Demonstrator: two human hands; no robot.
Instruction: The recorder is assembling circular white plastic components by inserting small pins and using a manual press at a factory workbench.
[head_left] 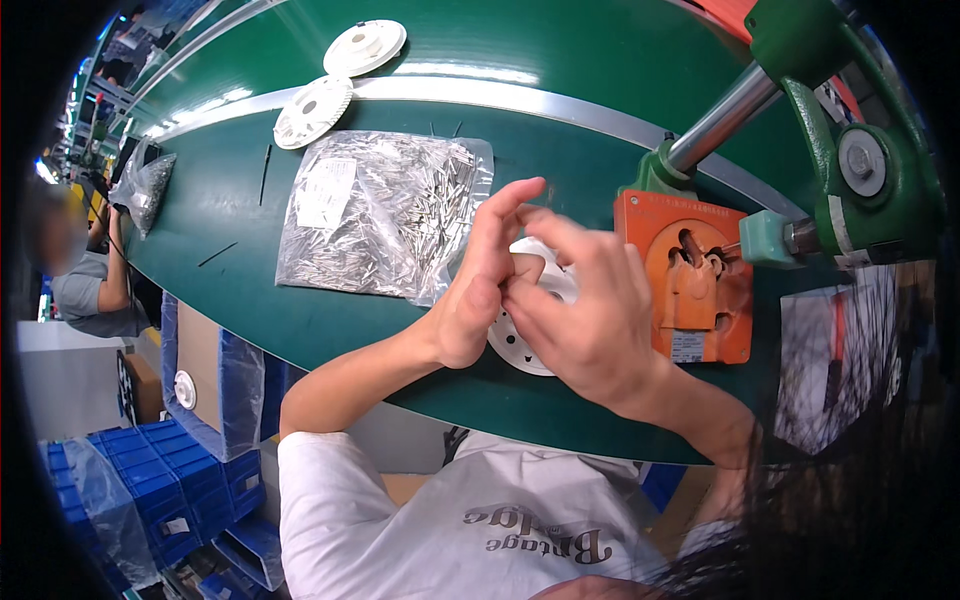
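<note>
Both hands are working together over a white plastic disc [520, 345], round, flat and pierced with small holes near its rim, which is lying on the green table [330, 320] just in front of the person. The left hand [480, 290] is standing edge-on over the disc with its fingers raised and loosely spread; the right hand [580, 310] is curling over the disc's top, thumb and fingertips drawing together against the left palm, though whatever tiny piece they may be pinching is hidden. Just to the left, a crinkled clear plastic bag [385, 215] of thin metal pins is lying flat and glinting. To the right, an orange press fixture [690, 280] with a keyhole-shaped cut-out is sitting beneath a polished steel rod [725, 115] and a green cast frame [850, 130]. Farther back, two more white discs [340, 75] are resting by a silvery strip.
</note>
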